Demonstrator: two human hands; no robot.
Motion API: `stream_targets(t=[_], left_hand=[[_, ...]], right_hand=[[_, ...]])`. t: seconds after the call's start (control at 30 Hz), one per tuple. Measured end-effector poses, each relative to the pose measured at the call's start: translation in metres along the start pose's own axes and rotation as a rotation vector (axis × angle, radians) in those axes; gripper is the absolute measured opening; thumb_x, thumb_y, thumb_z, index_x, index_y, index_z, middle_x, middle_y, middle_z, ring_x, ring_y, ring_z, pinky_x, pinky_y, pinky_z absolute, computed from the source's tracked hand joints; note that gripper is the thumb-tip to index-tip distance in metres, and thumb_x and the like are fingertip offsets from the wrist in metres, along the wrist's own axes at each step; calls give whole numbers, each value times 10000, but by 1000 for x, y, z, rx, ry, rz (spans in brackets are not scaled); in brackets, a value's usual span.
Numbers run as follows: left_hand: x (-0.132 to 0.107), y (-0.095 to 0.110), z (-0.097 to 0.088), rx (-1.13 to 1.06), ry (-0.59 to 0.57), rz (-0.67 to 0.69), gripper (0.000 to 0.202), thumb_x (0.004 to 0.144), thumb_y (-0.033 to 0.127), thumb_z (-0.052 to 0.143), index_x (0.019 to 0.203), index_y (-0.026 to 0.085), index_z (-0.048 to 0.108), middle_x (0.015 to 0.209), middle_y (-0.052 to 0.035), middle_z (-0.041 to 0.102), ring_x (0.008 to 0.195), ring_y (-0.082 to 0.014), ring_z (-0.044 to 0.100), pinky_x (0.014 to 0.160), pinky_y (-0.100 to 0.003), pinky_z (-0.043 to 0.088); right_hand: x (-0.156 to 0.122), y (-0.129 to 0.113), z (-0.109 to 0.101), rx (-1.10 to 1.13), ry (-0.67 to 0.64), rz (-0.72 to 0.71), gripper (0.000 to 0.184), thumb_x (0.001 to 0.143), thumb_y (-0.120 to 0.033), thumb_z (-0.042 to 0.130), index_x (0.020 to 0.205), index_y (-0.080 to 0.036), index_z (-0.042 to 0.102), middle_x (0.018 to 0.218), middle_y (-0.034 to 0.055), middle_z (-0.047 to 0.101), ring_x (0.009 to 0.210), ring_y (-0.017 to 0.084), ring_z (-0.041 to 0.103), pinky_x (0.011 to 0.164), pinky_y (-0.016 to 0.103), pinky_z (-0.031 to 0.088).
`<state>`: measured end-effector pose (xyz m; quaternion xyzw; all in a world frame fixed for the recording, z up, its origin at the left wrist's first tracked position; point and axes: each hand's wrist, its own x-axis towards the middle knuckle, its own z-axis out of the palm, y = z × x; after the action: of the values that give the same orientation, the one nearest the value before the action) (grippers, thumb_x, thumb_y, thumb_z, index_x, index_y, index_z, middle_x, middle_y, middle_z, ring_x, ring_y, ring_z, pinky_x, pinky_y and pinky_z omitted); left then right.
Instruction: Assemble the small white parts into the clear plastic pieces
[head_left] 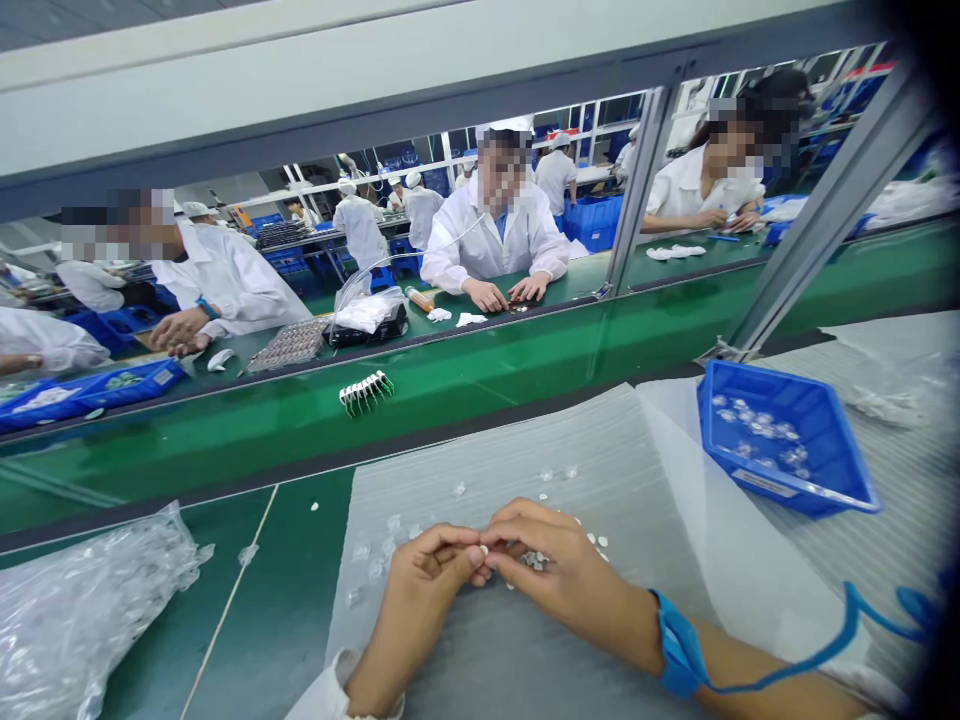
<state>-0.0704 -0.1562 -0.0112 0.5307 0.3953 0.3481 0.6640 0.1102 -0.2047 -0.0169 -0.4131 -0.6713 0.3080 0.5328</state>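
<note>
Checking the near bench, found left hand [431,580] and right hand [562,570] set fingertip to fingertip over a white foam sheet [525,450]. Noted a small white piece [484,550] pinched in a narrow grip between the fingertips of both hands, just above the near middle of the sheet. Saw a small cluster of clear pieces [534,560] under the curled fingers of the right hand; could not tell whether held or lying on the sheet. Recorded more loose pieces [555,475] scattered on the sheet beyond and to the left of the hands. Logged a blue wrist strap [679,650] on the right wrist, with its blue cord [825,640] running off to the right. Found a blue tray [795,492] of similar pieces well apart to the right, and a clear plastic bag [82,590] at far left on the green table [292,580]. Noted 1 rack of parts [365,390] on the green belt [525,370] beyond, and 3 people in white coats [495,240] seated across it.
</note>
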Motion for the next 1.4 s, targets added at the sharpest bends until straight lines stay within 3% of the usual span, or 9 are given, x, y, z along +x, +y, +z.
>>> stream_targets(t=[0.27,0.43,0.53,0.73,0.97,1.13,1.4], left_hand=[[1,3,-10,19,-84,-89,258,724,350,838,887,159,773,736,-70,779,674,-168,712,685,-270,574],[2,1,-8,7,-53,-95,272,721,369,840,872,160,753,750,-66,785,640,-162,720,651,-252,576],[1,0,-5,-1,-7,-71,280,717,387,840,847,158,746,759,-65,784,639,-155,717,648,-243,578],[-1,-5,-3,40,9,-36,297,696,405,841,797,154,719,750,-78,779,671,-197,737,693,-297,610],[-8,-2,-1,318,-23,85,121,826,280,707,871,167,711,849,-85,783,749,-216,750,745,-308,612],[-11,0,4,392,26,157,125,857,262,664,925,169,713,871,-90,781,775,-221,749,743,-303,614],[-9,-3,0,421,6,233,167,898,271,630,972,186,754,959,-105,781,804,-236,749,770,-345,623]], right_hand=[[1,3,-2,-49,20,-83,171,891,-176,678,1048,-217,731,873,48,713,772,151,676,676,254,577],[2,0,-2,78,-18,79,247,862,-165,702,1102,-221,711,956,51,689,790,145,698,726,254,604],[1,1,-1,123,12,152,235,848,-175,714,1081,-211,704,972,54,669,777,148,700,716,263,619],[-3,7,3,-24,39,3,193,876,-180,689,1055,-234,736,900,54,681,757,155,665,657,261,580],[-6,10,5,-52,43,-16,176,876,-171,686,1031,-228,748,865,49,678,740,148,650,622,247,548],[-2,8,4,25,3,67,208,869,-161,690,1050,-241,753,923,50,676,788,148,670,697,258,567],[-1,3,3,-17,43,162,160,888,-192,678,981,-267,784,930,33,714,804,153,667,668,246,538]])
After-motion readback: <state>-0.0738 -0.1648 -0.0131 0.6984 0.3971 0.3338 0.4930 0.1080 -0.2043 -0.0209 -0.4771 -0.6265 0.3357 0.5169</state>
